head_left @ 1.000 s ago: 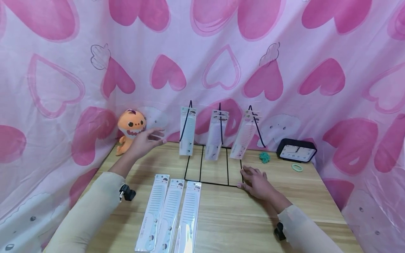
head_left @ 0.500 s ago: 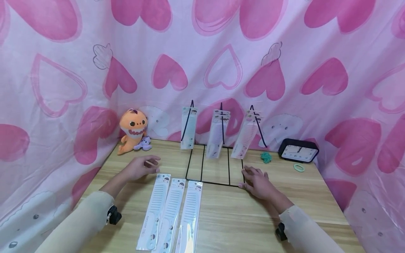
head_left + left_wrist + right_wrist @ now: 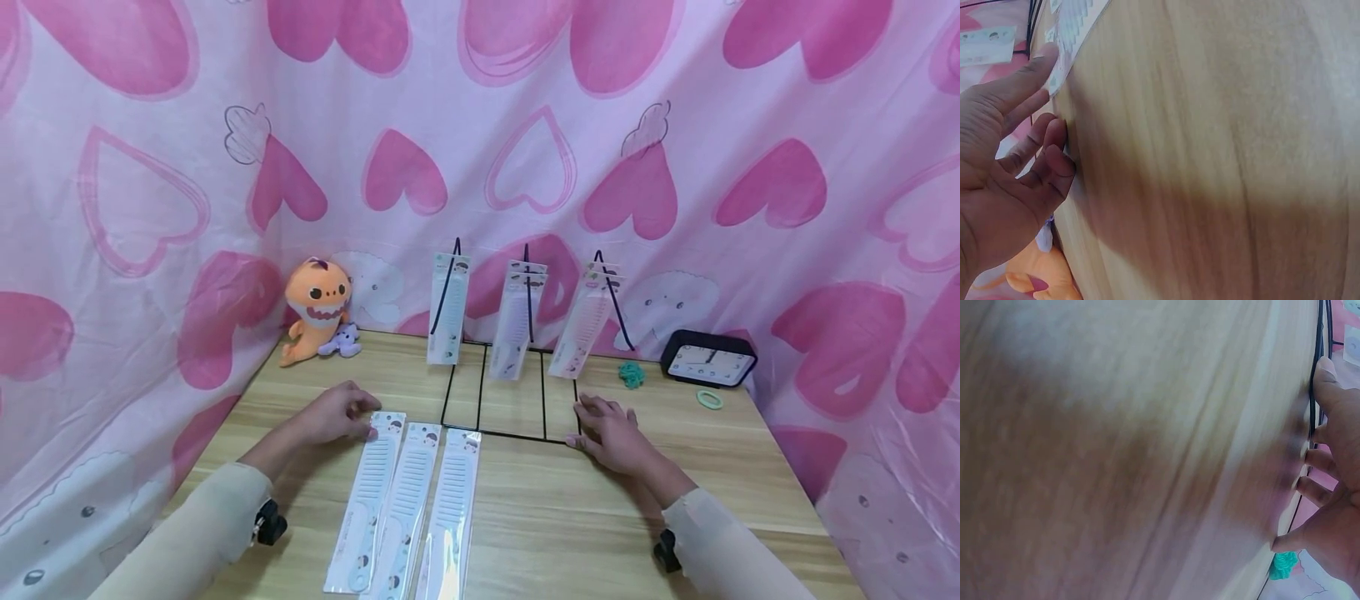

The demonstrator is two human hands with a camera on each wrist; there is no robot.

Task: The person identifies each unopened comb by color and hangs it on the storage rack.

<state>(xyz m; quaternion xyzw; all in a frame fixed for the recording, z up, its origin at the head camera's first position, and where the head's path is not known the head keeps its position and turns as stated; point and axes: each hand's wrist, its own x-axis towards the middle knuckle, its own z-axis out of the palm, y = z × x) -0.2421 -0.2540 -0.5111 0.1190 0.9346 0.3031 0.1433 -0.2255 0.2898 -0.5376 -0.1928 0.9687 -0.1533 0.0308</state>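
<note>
My left hand (image 3: pixel 341 414) is at the top corner of the leftmost packaged comb (image 3: pixel 367 500). Its thumb and index finger are apart at the pack's edge; the other fingers curve loosely in the left wrist view. Two more packaged combs, a middle one (image 3: pixel 408 500) and a right one (image 3: pixel 452 500), lie beside it, slightly overlapping. My right hand (image 3: pixel 611 433) rests with spread fingers at the right front corner of a black wire rack (image 3: pixel 510 434). From the rack's hooks hang a green packaged comb (image 3: pixel 447 312), purple ones (image 3: pixel 512 329) and pink ones (image 3: pixel 581 329).
An orange shark plush (image 3: pixel 315 308) and a small purple plush (image 3: pixel 342 340) sit at the back left of the wooden table (image 3: pixel 570 525). At the back right are a black clock (image 3: pixel 708 358), a green hair tie (image 3: pixel 631 374) and a pale green ring (image 3: pixel 709 400).
My left hand has come down from in front of the plush to the leftmost pack, uncovering the purple plush. The hanging green pack has swung a little. My right hand stays at the rack.
</note>
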